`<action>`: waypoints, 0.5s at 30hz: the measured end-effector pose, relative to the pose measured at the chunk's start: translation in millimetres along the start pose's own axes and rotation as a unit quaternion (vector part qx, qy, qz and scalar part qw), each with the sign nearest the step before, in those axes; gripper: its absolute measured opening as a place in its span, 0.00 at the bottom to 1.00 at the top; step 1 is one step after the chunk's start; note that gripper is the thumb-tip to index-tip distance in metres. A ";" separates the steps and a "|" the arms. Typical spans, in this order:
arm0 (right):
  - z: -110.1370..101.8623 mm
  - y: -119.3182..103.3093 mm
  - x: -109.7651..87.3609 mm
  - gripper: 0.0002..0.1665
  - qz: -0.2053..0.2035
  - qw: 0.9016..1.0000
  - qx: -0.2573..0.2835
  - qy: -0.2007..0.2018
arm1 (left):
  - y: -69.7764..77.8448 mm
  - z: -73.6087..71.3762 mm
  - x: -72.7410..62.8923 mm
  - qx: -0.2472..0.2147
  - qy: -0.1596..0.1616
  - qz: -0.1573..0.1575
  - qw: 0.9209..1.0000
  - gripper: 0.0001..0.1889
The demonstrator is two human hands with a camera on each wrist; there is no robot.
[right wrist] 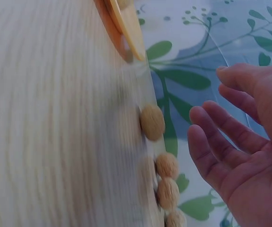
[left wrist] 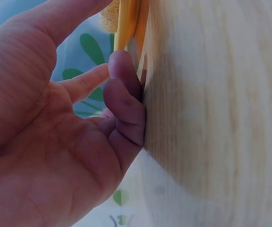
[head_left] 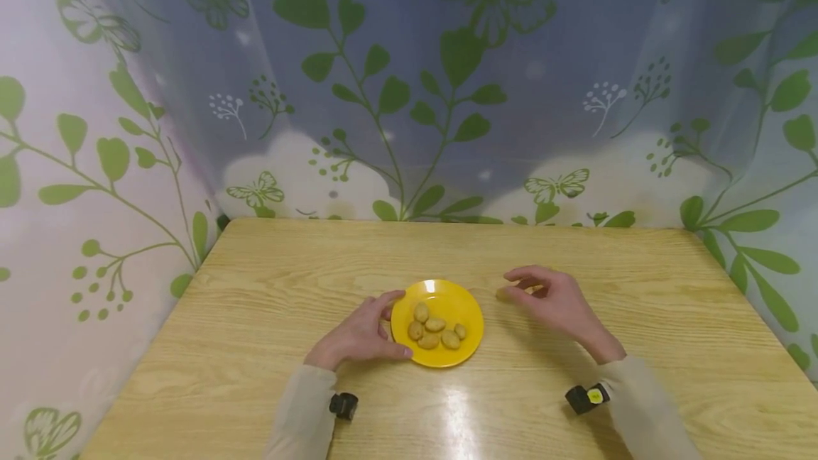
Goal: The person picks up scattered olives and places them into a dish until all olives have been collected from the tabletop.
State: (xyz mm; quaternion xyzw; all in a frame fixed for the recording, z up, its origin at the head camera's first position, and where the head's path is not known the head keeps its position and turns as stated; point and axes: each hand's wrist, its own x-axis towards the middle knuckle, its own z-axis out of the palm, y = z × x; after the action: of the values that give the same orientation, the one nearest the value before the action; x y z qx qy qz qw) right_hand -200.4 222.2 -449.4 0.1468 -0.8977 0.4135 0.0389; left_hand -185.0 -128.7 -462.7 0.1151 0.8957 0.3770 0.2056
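A yellow plate (head_left: 469, 350) carries several walnuts (head_left: 436, 324), small, tan and wrinkled. On its left side my left hand (head_left: 361, 336) holds the rim, thumb at the near edge and index finger at the far edge. In the left wrist view the other fingers of the left hand (left wrist: 74, 127) curl low against the tabletop. Right of the plate, my right hand (head_left: 556, 304) hovers with bent, spread fingers and nothing between them. The right wrist view shows a walnut (right wrist: 152, 123) on the table, with more walnuts (right wrist: 168, 194) in a row beside the right hand (right wrist: 249, 142).
The plate and hands are on a light wooden table (head_left: 307, 254). A curtain (head_left: 409, 91) printed with green leaves and butterflies hangs behind it and at both sides. Dark wrist cameras (head_left: 344, 406) sit on the sleeves.
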 end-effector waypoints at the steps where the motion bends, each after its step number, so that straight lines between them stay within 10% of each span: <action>1: -2.4 1.7 -0.6 0.16 0.002 1.000 0.001 0.002 | -0.2 -0.1 0.3 0.002 -0.001 0.000 1.000 0.52; 15: -30.3 21.5 -4.2 0.18 0.024 0.999 0.001 0.034 | 0.1 0.1 0.3 0.000 0.000 0.002 1.000 0.52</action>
State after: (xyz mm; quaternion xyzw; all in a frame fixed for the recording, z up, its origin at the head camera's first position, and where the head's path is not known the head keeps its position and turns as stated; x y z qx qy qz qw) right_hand -204.4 259.2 -446.1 0.1111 -0.8986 0.4202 0.0596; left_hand -185.1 -128.4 -462.8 0.1170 0.8955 0.3776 0.2046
